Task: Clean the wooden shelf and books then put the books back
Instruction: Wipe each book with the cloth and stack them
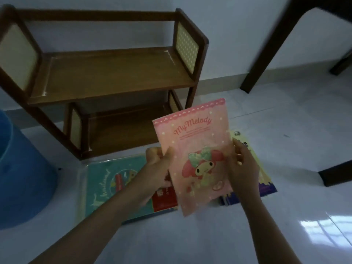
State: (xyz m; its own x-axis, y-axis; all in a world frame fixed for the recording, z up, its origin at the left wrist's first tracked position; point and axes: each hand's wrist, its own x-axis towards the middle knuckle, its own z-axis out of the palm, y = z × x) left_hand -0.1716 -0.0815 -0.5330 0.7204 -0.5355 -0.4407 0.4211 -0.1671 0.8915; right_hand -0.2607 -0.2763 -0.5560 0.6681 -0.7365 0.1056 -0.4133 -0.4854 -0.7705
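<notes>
both hands held the pink book (pixel 198 157) upright at 6 o'clock of the wooden shelf (pixel 112 77): left hand (pixel 158 168) pinching its left edge, right hand (pixel 242 164) its right. the shelf stood bare; a green book (pixel 106 185), red book (pixel 163 199) and yellow book (pixel 257 168) lay on the floor (pixel 285 130), so returning them looked barely begun.

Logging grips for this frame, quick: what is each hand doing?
Left hand: closed on the pink book's left edge.
Right hand: closed on its right edge.
</notes>
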